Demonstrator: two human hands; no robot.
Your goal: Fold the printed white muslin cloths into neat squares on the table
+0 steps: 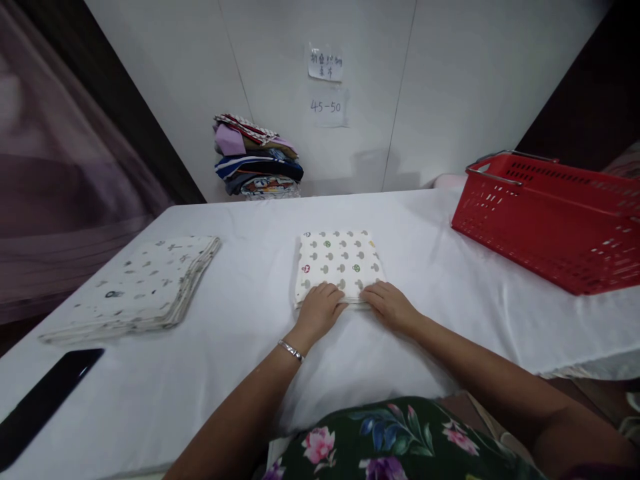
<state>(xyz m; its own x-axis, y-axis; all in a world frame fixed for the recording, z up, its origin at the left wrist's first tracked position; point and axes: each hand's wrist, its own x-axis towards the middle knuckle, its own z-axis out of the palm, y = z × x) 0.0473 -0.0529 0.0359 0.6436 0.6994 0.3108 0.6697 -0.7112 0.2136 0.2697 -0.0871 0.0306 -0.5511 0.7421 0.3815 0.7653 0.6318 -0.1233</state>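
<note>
A folded white cloth (340, 260) printed with small mushrooms lies in the middle of the white table (425, 320). My left hand (320, 310) rests on the cloth's near left edge, fingers curled down onto the fabric. My right hand (390, 305) lies on the near right edge, fingers bent and pressed on the cloth. The two hands almost touch each other. A thin bracelet (291, 350) circles my left wrist.
A stack of folded patterned white cloths (145, 283) sits at the left. A red plastic basket (550, 213) stands at the right. Folded colourful fabrics (257, 157) are piled against the back wall. A black flat object (43, 400) lies at the near left edge.
</note>
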